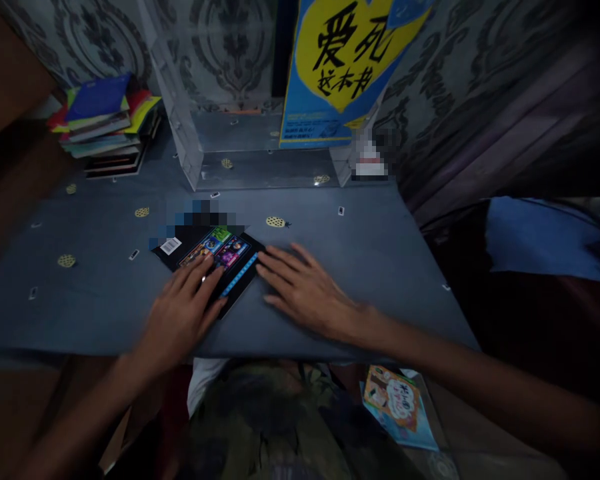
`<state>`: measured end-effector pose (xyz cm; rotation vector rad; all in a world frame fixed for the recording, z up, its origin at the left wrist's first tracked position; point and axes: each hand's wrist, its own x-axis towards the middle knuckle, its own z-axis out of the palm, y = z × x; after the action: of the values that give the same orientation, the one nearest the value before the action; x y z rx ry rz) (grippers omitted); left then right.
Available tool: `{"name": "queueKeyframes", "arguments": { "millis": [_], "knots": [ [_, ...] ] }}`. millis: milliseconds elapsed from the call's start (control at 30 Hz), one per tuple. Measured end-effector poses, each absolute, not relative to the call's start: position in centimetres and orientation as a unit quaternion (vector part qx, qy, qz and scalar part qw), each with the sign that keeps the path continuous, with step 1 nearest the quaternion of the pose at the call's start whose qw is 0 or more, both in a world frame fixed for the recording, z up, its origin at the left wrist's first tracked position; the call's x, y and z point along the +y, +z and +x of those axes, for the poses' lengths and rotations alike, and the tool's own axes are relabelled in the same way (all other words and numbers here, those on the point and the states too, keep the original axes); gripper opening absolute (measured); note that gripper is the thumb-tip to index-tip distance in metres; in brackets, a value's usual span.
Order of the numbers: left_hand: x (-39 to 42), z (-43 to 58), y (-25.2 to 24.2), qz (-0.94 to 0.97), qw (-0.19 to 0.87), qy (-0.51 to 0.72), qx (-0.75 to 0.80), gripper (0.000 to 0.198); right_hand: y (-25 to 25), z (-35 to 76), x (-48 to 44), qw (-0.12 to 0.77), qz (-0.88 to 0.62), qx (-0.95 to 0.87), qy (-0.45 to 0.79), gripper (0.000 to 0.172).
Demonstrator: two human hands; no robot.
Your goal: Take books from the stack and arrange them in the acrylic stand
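A thin dark book (245, 277) lies flat and askew on the grey cloth-covered table (370, 267), its back cover up with a barcode, small colourful pictures and a blue strip. Across its lower left part rests my left hand (187, 303), fingers stretched out over the cover. My right hand (305, 293) lies flat beside the book's right edge, fingers extended, the fingertips at or just touching that edge. Neither hand grips anything. Part of the book's far corner is blurred out by pixelation.
A clear acrylic stand (187, 150) holds a blue and yellow book (305, 113) behind the hands. Several books and folders form a pile (107, 123) at the back left. Below the table, at lower right, is an orange and blue book (395, 407). A blue cloth (550, 240) shows at right.
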<state>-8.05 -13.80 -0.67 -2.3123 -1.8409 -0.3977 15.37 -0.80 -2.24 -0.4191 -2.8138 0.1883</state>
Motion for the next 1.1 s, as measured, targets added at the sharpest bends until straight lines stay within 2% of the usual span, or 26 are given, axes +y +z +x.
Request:
{"name": "queueKeyframes", "arguments": {
  "millis": [133, 233, 433, 733, 933, 1100],
  "knots": [
    [-16.4, -7.2, -1.8, -0.746, 0.056, -0.173, -0.641, 0.058, -2.1, 13.9, -4.6, 0.139, -0.011, -0.984, 0.109, 0.055],
    [-16.8, -7.0, -2.0, -0.738, 0.036, -0.186, -0.648, 0.065, -2.1, 13.3, -5.9, 0.128, 0.012, -0.985, 0.116, 0.061],
    [-16.6, -6.7, -1.9, -0.739, 0.051, -0.201, -0.641, 0.066, -2.2, 14.1, -4.9, 0.132, -0.004, -0.983, 0.125, 0.060],
    [-16.1, -5.4, -1.5, -0.713, 0.047, -0.182, -0.676, 0.065, -2.8, 16.7, 0.1, 0.133, -0.142, -0.971, 0.140, 0.059],
    [-15.9, -5.7, -2.1, -0.718, 0.070, -0.171, -0.671, 0.062, -2.7, 17.0, 0.6, 0.151, -0.142, -0.966, 0.155, 0.059],
    [-15.6, -8.5, -2.1, -0.763, 0.036, -0.167, -0.624, 0.064, -2.3, 17.4, -1.5, 0.187, -0.145, -0.962, 0.136, 0.054]
  ]
}}
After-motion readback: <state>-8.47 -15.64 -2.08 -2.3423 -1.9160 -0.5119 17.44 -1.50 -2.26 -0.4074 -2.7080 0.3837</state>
